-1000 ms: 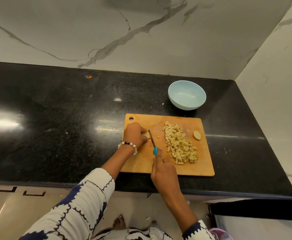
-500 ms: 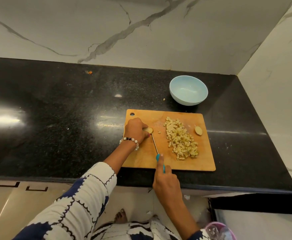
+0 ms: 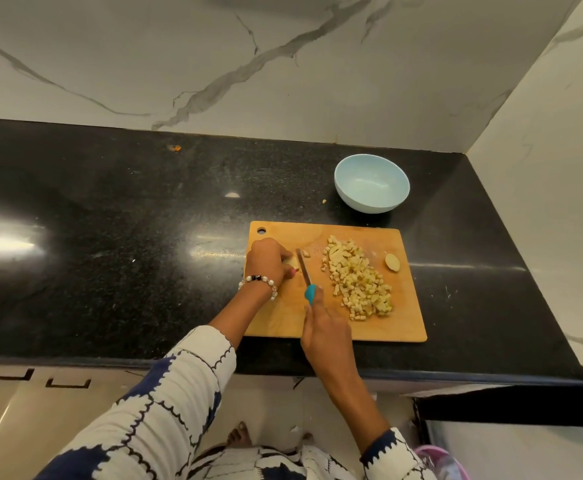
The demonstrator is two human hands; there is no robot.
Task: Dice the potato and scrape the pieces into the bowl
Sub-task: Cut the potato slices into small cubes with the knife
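Head view: last potato piece (image 3: 292, 264) pinned on cutting board (image 3: 283, 317) at board's 9 o'clock — mostly hidden under left hand (image 3: 267, 259), fingers curled over it. Knife (image 3: 304, 271) held by right hand (image 3: 326, 336), grip wrapped round teal handle, blade just beside left fingertips. Diced pile (image 3: 357, 277) lies at board centre-right; end slice (image 3: 392, 262) at 3 o'clock. Bowl (image 3: 371, 183) stands off board at 1 o'clock, nothing seen inside.

Potato judged firm, wet, slippery — small stub best pinched from top, fingertips tucked back. Dice judged light, loose, easily scattered; best scraped with blade flat.
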